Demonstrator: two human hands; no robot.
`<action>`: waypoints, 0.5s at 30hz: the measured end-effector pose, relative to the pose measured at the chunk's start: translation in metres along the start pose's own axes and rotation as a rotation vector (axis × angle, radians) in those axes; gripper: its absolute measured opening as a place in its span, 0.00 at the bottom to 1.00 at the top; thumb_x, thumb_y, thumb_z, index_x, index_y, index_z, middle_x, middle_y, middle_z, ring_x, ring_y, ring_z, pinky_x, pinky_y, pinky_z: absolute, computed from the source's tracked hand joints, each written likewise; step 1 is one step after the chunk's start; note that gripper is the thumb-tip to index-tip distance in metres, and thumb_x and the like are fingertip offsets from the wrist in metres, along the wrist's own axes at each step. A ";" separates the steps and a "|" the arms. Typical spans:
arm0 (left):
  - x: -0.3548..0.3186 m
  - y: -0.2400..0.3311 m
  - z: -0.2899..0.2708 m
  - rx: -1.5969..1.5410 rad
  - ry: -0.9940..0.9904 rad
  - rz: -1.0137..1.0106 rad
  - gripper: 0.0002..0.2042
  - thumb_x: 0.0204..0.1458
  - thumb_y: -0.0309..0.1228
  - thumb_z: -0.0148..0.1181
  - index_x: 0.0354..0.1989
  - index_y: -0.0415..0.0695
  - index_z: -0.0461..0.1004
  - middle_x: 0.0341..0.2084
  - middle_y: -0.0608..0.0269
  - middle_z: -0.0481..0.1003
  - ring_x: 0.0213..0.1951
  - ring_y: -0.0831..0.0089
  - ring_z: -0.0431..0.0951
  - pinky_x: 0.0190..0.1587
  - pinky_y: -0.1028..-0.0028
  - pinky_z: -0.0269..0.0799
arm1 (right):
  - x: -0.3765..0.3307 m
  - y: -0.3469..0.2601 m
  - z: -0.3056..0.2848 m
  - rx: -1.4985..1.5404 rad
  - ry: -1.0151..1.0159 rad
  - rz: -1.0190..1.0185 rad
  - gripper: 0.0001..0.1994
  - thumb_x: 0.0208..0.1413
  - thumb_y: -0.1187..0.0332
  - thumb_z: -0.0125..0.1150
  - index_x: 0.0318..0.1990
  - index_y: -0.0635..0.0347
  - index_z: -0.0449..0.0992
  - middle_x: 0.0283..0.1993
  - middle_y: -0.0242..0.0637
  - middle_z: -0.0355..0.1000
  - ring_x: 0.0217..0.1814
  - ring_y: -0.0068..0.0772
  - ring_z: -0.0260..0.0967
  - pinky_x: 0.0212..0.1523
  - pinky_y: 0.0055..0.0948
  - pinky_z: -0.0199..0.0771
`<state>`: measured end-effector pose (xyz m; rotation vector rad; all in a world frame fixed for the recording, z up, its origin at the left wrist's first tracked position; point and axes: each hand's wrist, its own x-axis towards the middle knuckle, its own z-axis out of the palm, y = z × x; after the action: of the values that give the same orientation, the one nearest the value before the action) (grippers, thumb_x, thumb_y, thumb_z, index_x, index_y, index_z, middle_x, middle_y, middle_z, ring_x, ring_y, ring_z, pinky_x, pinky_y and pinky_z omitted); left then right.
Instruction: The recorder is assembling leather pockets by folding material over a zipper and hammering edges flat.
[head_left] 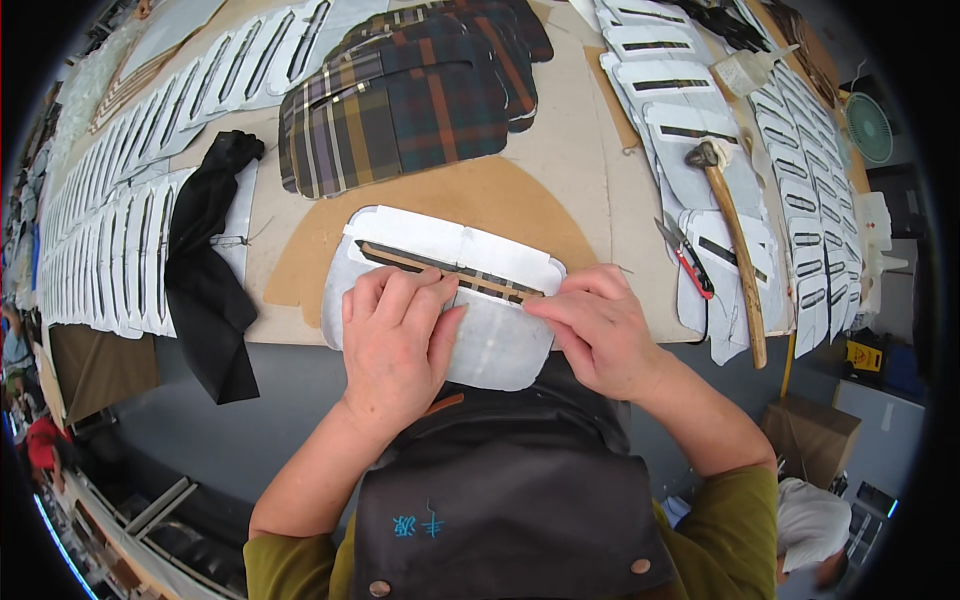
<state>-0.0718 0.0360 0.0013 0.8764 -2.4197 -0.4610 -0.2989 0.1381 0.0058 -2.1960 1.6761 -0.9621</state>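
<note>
A pale grey-white fabric panel (pixel 500 350) lies at the table's near edge and overhangs it a little. Across its upper part runs a slit edged with dark and tan plaid strips (pixel 400 256). My left hand (pixel 395 325) rests on the panel, its bent fingertips pressed at the middle of the strips and its thumb below them. At the right end of the slit, my right hand (pixel 600 330) is closed in a pinch on the strip's end. The fingertips hide parts of the strips. Beneath the panel is a tan curved template (pixel 500 190).
Plaid panels (pixel 400 110) are stacked beyond my hands. A black cloth (pixel 215 270) hangs over the edge at left. A wooden-handled hammer (pixel 738 250) and red-handled scissors (pixel 688 262) lie at right, on and beside stacked white panels (pixel 680 130). More slit panels (pixel 110 240) line the left.
</note>
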 end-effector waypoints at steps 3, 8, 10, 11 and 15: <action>0.000 -0.003 -0.001 -0.015 0.012 -0.010 0.15 0.47 0.24 0.70 0.45 0.42 0.79 0.44 0.58 0.78 0.46 0.54 0.71 0.52 0.60 0.66 | 0.002 0.002 -0.004 0.060 0.004 0.027 0.20 0.47 0.81 0.67 0.50 0.55 0.80 0.36 0.31 0.76 0.43 0.37 0.72 0.48 0.36 0.68; -0.002 -0.008 -0.008 -0.033 0.070 0.011 0.15 0.47 0.23 0.69 0.44 0.41 0.79 0.44 0.59 0.78 0.47 0.54 0.72 0.51 0.60 0.67 | 0.010 -0.001 -0.001 0.282 0.056 0.137 0.20 0.47 0.83 0.67 0.49 0.58 0.78 0.42 0.33 0.79 0.42 0.37 0.74 0.48 0.35 0.71; -0.001 -0.006 -0.011 -0.109 0.057 -0.017 0.13 0.47 0.23 0.69 0.43 0.41 0.80 0.43 0.58 0.78 0.46 0.55 0.73 0.51 0.60 0.68 | 0.016 -0.003 0.001 0.343 0.067 0.134 0.19 0.47 0.83 0.67 0.49 0.59 0.78 0.44 0.34 0.79 0.42 0.37 0.75 0.47 0.34 0.73; 0.000 -0.007 -0.016 -0.210 0.015 -0.015 0.12 0.46 0.23 0.69 0.41 0.41 0.80 0.42 0.58 0.78 0.45 0.56 0.75 0.50 0.61 0.68 | 0.022 -0.007 0.000 0.321 0.084 0.218 0.19 0.48 0.83 0.66 0.49 0.60 0.78 0.44 0.35 0.79 0.44 0.36 0.75 0.47 0.33 0.74; -0.009 -0.025 -0.036 -0.140 0.095 -0.034 0.07 0.46 0.24 0.70 0.34 0.41 0.81 0.38 0.61 0.78 0.41 0.59 0.76 0.48 0.63 0.69 | 0.065 -0.024 0.011 0.330 -0.012 0.252 0.18 0.51 0.82 0.65 0.50 0.62 0.77 0.44 0.38 0.79 0.46 0.35 0.77 0.47 0.32 0.77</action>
<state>-0.0331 0.0183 0.0152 0.8594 -2.2604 -0.5807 -0.2640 0.0834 0.0342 -1.7317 1.6062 -1.0641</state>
